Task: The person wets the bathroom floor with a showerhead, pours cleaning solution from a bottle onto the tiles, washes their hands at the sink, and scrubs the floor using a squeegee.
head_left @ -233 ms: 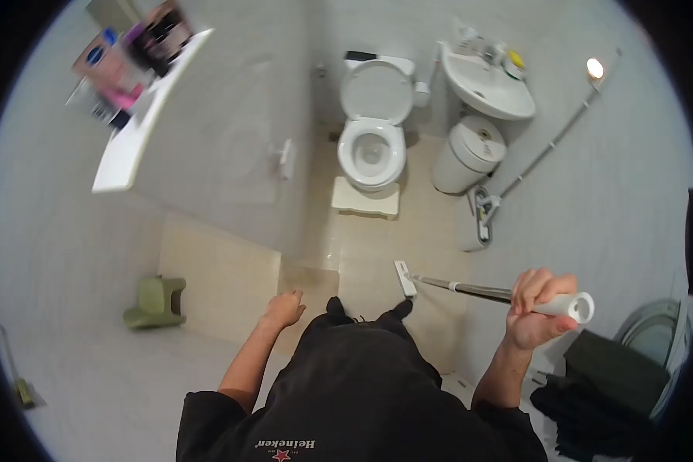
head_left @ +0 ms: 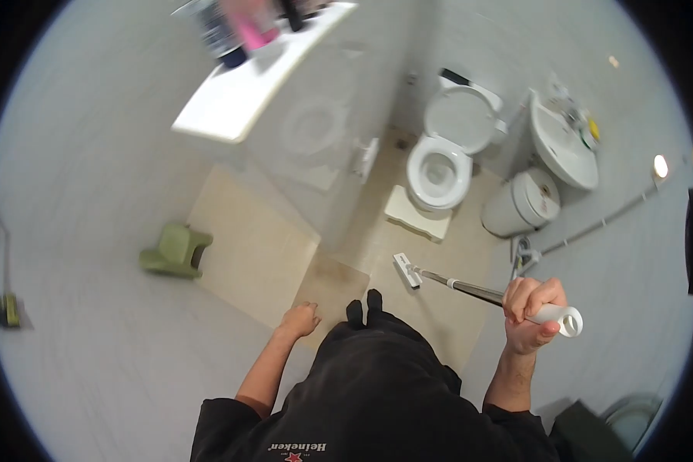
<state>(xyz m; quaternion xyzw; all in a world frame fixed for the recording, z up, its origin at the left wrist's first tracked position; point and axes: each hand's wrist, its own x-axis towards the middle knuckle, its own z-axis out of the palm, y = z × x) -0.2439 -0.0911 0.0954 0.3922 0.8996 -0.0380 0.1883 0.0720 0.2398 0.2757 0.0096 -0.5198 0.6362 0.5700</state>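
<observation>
In the head view, my right hand (head_left: 533, 308) is closed around the upper handle of a long-handled mop (head_left: 470, 288). The mop's white handle end, with a hole in it, sticks out past my fingers. A silvery and dark pole slopes away to a narrow white mop head (head_left: 406, 271), which rests on the beige floor just ahead of my feet. At the lower middle hangs my left hand (head_left: 300, 318), its fingers loosely curled with nothing visible in them. My dark-covered feet (head_left: 364, 309) stand between the two hands.
Ahead are a toilet (head_left: 439, 173) with a cream footstool (head_left: 418, 215), a white bin (head_left: 522, 202) and a washbasin (head_left: 566, 146). A second pole (head_left: 600, 223) leans at the right wall. Left are a glass partition, a shelf (head_left: 231, 96) with bottles, and a green stool (head_left: 177, 250).
My view has turned left, so the toilet, basin and bin sit further right and lower. My feet are closer together. My right hand still grips the mop.
</observation>
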